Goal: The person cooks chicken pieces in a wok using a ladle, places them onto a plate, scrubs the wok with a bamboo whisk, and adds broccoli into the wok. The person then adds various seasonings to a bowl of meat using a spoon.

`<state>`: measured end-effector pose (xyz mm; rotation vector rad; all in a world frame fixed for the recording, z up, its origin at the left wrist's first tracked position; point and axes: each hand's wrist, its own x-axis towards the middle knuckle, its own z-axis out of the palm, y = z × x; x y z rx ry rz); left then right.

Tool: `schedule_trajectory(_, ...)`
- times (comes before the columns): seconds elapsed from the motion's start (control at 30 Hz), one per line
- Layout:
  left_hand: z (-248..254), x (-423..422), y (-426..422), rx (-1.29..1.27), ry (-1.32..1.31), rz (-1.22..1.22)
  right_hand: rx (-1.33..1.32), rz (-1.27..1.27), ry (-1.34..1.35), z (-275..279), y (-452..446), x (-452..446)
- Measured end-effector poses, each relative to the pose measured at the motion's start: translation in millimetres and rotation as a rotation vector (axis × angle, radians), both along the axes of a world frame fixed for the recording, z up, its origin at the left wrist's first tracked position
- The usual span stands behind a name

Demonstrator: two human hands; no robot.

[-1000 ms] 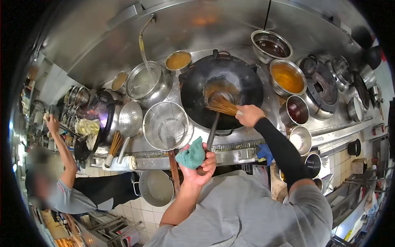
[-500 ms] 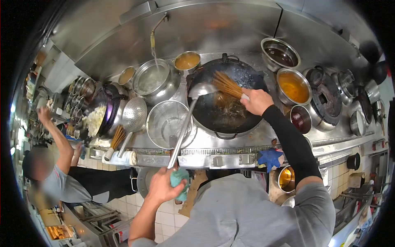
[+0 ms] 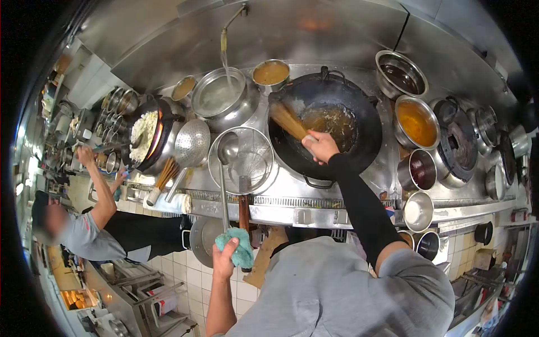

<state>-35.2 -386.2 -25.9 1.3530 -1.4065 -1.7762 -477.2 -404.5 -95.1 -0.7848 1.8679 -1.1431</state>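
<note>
1. Counter (image 3: 386,181): wok (image 3: 368,121) is seated on it, murky liquid (image 3: 337,121) pooled at the bottom.
2. Strainer basket (image 3: 257,164): set on the counter, left of the wok.
3. Ladle (image 3: 223,188): bowl is positioned over the basket, clear of the wok; well placed, as brush room is left free.
4. Brush (image 3: 291,122): handle is gripped by the right hand (image 3: 321,147); blurred bristles are angled at the wok's left inner wall. Strokes are best swept low along the curve so splashing is limited.
5. Green cloth (image 3: 238,247): clasped by the left hand (image 3: 224,259), apparently around the ladle's handle end. Firm wrap is advised.
</note>
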Motion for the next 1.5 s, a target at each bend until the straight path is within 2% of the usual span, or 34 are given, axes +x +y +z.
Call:
schedule_trajectory(0.07, -25.0, -1.0, 3.4, 0.124, 0.167, 0.140, 0.028, 0.194, -0.014, 8.1, 25.7, -3.4)
schedule_trajectory(0.1, -40.2, -1.9, 5.4, 0.185, 0.254, 0.213, 0.129, 0.293, 0.043, 34.8, 47.6, -9.4)
schedule_trajectory(0.13, -59.3, 1.5, 8.0, 0.311, 0.291, 0.295, 0.169, 0.396, 0.255, 43.0, 65.1, -24.1)
schedule_trajectory(0.17, -75.0, 7.5, 10.4, 0.383, 0.403, 0.273, 0.274, 0.532, 0.384, 60.4, 80.7, -43.5)
schedule_trajectory(0.2, -88.3, 13.6, 11.1, 0.455, 0.513, 0.246, 0.265, 0.589, 0.591, 45.2, 97.5, -72.4)
schedule_trajectory(0.23, -94.6, 17.0, 11.7, 0.527, 0.621, 0.214, 0.430, 0.577, 0.608, 85.3, 107.3, -79.8)
schedule_trajectory(0.27, -96.3, 12.5, 15.7, 0.557, 0.692, 0.208, 0.472, 0.537, 0.817, 78.4, 116.5, -101.9)
schedule_trajectory(0.3, -100.6, 8.0, 18.5, 0.585, 0.673, 0.228, 0.565, 0.546, 0.880, 98.5, 108.8, -108.4)
schedule_trajectory(0.37, -110.2, -0.9, 23.6, 0.639, 0.629, 0.265, 0.651, 0.179, 1.019, 73.3, 81.8, -119.9)
schedule_trajectory(0.4, -95.7, -15.5, 26.9, 0.611, 0.516, 0.260, 0.641, 0.151, 1.039, 59.8, 61.0, -116.7)
schedule_trajectory(0.43, -102.9, -18.6, 26.5, 0.542, 0.392, 0.219, 0.630, 0.127, 1.016, 29.5, 39.2, -120.9)
schedule_trajectory(0.47, -116.3, -21.3, 25.3, 0.472, 0.269, 0.180, 0.505, 0.057, 1.013, 0.2, 20.7, -114.0)
schedule_trajectory(0.5, -117.3, -27.9, 26.1, 0.402, 0.149, 0.142, 0.517, 0.047, 0.930, 6.1, 5.6, -86.6)
schedule_trajectory(0.53, -118.0, -33.9, 27.3, 0.513, 0.109, 0.113, 0.505, 0.026, 0.896, 13.0, -1.1, -59.4)
schedule_trajectory(0.6, -129.5, -38.2, 30.6, 0.431, 0.031, 0.096, 0.434, 0.011, 0.853, -9.8, -4.3, -31.7)
schedule_trajectory(0.67, -124.9, -45.8, 31.3, 0.343, -0.031, 0.120, 0.395, 0.153, 0.843, 4.2, 25.1, -11.2)
schedule_trajectory(0.77, -150.1, -39.3, 26.3, 0.273, 0.040, 0.172, 0.514, 0.362, 0.871, 44.0, 81.1, -13.3)
schedule_trajectory(0.83, -152.2, -35.1, 20.3, 0.285, 0.041, 0.165, 0.616, 0.365, 0.942, 73.2, 103.6, -33.4)
schedule_trajectory(0.9, -156.5, -32.8, 16.1, 0.289, 0.054, 0.168, 0.731, 0.266, 1.031, 70.6, 95.5, -71.4)
schedule_trajectory(1.0, -163.9, -25.2, 12.8, 0.304, 0.075, 0.146, 0.528, 0.068, 1.086, 27.6, 44.7, -114.0)
schedule_trajectory(1.07, -161.2, -23.8, 10.3, 0.342, 0.083, 0.094, 0.521, 0.144, 1.035, -3.0, -2.7, -113.6)
schedule_trajectory(1.1, -153.6, -26.7, 11.1, 0.314, 0.051, 0.123, 0.552, 0.003, 0.897, 11.4, -16.4, -83.2)
schedule_trajectory(1.13, -137.3, -30.8, 13.4, 0.287, 0.019, 0.147, 0.548, 0.011, 0.886, -9.3, -30.0, -70.1)
schedule_trajectory(1.23, -92.6, -40.9, 17.3, 0.216, -0.035, 0.177, 0.311, -0.028, 0.749, -6.7, -11.6, -13.2)
schedule_trajectory(1.37, -91.3, -39.5, 15.2, 0.161, 0.061, 0.247, 0.205, 0.335, 0.684, 33.3, 68.7, 5.7)
schedule_trajectory(1.4, -87.9, -40.5, 13.7, 0.181, 0.104, 0.283, 0.342, 0.354, 0.699, 58.7, 83.3, 5.9)
schedule_trajectory(1.5, -55.1, -55.7, 9.9, 0.257, 0.243, 0.198, 0.711, 0.306, 0.825, 87.1, 78.5, -21.0)
